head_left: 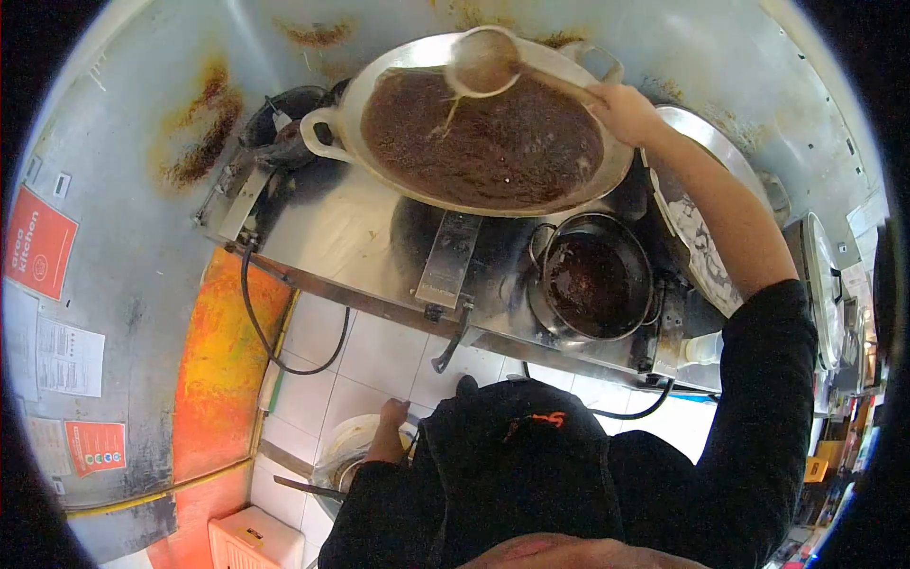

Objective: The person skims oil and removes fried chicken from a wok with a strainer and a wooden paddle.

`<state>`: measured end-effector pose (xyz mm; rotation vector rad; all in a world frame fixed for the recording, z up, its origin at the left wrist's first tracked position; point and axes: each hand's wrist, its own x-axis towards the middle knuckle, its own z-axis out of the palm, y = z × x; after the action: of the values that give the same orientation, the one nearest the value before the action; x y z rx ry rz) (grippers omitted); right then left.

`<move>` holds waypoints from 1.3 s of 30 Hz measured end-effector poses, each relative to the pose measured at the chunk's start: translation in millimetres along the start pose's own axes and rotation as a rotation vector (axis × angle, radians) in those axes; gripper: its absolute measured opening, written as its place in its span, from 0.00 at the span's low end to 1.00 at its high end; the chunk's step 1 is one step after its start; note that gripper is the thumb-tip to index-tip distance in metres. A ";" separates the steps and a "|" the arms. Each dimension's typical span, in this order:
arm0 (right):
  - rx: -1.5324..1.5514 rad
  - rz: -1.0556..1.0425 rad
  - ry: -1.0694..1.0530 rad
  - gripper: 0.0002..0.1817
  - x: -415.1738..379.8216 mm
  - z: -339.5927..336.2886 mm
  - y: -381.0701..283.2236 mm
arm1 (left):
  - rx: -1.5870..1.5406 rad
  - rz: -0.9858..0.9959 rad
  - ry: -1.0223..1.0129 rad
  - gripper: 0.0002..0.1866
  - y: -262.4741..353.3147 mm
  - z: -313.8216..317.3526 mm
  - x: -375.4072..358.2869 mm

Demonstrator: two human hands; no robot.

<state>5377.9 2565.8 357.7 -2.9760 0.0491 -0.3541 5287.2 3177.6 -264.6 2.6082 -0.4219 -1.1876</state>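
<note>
My right hand (626,114) is closed around the handle of a ladle (483,63) with a round bowl. The ladle's bowl is above the far rim of a big two-handled wok (325,133), tilted, with a thin stream falling from its edge. Dark brown liquid (483,142) with a bubbly surface fills much of the wok. Low on the left, my left hand (393,413) is beside my body with its fingers curled, above a pale bucket (355,431). Whether it holds anything is hidden.
A smaller dark pan (597,275) with dark residue sits on the steel stove (332,223), right of centre. Dark pans (284,119) stand at the left, and a large round vessel (697,218) at the right, under my forearm. A black hose (248,294) hangs at the front.
</note>
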 end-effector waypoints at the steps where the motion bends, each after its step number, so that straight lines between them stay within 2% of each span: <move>1: -0.206 0.188 -0.031 0.16 1.8 -5.6 2.3 | 0.064 0.071 -0.020 0.27 -6.5 4.0 4.3; 2: -0.413 0.376 -0.062 0.14 2.7 -9.4 4.9 | 0.068 0.074 -0.020 0.27 -7.5 3.7 1.5; 4: -0.466 0.401 -0.052 0.13 1.9 -8.6 15.9 | -0.377 -0.112 -0.040 0.27 -5.2 -0.6 -7.9; 5: -0.520 0.418 -0.045 0.12 0.3 -8.0 20.5 | -0.373 -0.105 -0.042 0.27 -6.1 0.9 -6.5; 7: -0.577 0.438 -0.035 0.11 -1.3 -5.8 28.7 | 0.199 0.149 -0.015 0.27 -8.8 2.2 -3.1; 8: -0.563 0.425 -0.076 0.11 -1.2 -4.7 30.5 | 0.201 0.152 -0.013 0.27 -7.2 -0.6 -4.1; 10: -0.547 0.413 -0.118 0.10 0.3 0.7 33.5 | 0.244 0.369 -0.032 0.27 -7.6 -3.8 -11.2; 11: -0.543 0.343 -0.215 0.09 1.3 5.5 36.1 | 0.247 0.368 -0.035 0.27 -6.2 -2.4 -13.7; 12: -0.533 0.278 -0.311 0.09 0.4 10.7 39.3 | 0.168 0.229 -0.035 0.27 -4.4 -0.9 -16.6; 13: -0.528 0.285 -0.309 0.09 3.6 15.4 42.1 | 0.088 0.091 -0.030 0.26 -0.9 -1.0 -16.5; 15: -0.542 0.144 -0.503 0.10 13.6 22.8 38.7 | 0.089 0.084 -0.024 0.26 12.4 -13.2 -27.7; 16: -0.536 0.150 -0.504 0.10 15.1 25.6 36.2 | 0.080 0.073 -0.019 0.25 14.3 -18.5 -33.2; 18: -0.313 0.072 -0.525 0.13 17.7 32.0 28.6 | 0.089 0.085 -0.011 0.25 -2.8 -4.8 -20.6; 20: -0.295 0.056 -0.512 0.13 14.8 37.5 12.8 | 0.091 0.097 0.002 0.24 -4.2 -7.9 -23.0; 22: -0.280 0.040 -0.501 0.14 16.1 44.6 3.8 | 0.198 0.185 -0.081 0.25 16.5 -30.0 -48.0; 23: -0.187 0.016 -0.498 0.14 17.6 53.4 2.5 | 0.201 0.184 -0.081 0.25 13.4 -26.8 -46.1; 26: -0.062 -0.032 -0.474 0.14 17.0 52.7 -25.4 | 0.121 0.062 -0.066 0.25 2.4 -16.9 -39.3; 28: -0.030 -0.053 -0.451 0.14 18.3 54.3 -37.5 | -0.055 -0.046 -0.104 0.25 4.9 -20.3 -42.9; 29: 0.004 -0.100 -0.419 0.14 20.6 59.8 -37.9 | -0.051 -0.046 -0.100 0.25 -6.6 -9.7 -31.4; 31: 0.043 -0.146 -0.387 0.14 22.0 64.5 -42.9 | 0.097 0.132 0.001 0.26 -30.9 16.2 -10.6; 35: 0.286 -0.082 -0.375 0.20 13.6 60.4 -58.0 | 0.100 0.013 -0.124 0.24 -6.7 -6.4 -12.6; 37: 0.357 -0.080 -0.394 0.21 10.4 59.4 -62.1 | 0.375 0.430 0.119 0.21 2.1 -17.9 -15.7; 39: 0.371 -0.014 -0.411 0.20 7.0 53.9 -66.3 | 0.039 0.377 0.196 0.21 15.6 -34.9 -12.9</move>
<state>5398.5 2638.5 317.1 -2.6190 -0.0747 0.2292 5303.2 3171.3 -228.1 2.4929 -0.8545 -0.8008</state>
